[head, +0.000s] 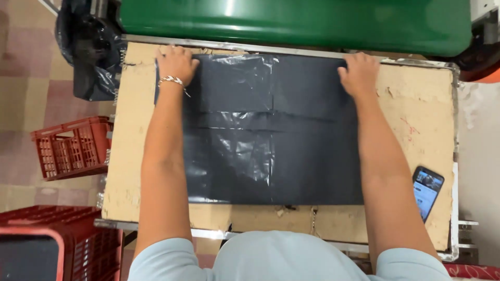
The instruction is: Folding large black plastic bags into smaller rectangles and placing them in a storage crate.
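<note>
**A:** We look straight down on a worn, pale counter; a black plastic sheet lies flat across its middle, creased into panels; its near edge runs just short of the counter's edge at six o'clock.

**B:** And our hands?

**A:** Well apart, both palms down; the left hand presses the sheet's far corner at eleven o'clock, a beaded bracelet on that wrist; the right hand presses the far edge at one o'clock; the fingers of both lie flat on the plastic rather than curled round it.

**B:** What surrounds the counter?

**A:** At twelve o'clock a green bin stands against the counter's far edge; a black bag hangs at ten o'clock, off the corner; a phone with a lit screen lies on the counter at four o'clock, apart from the sheet; on the tiled floor at nine o'clock sits a red crate; a second red crate shows at seven o'clock; our pale blue shirt fills six o'clock.
</note>
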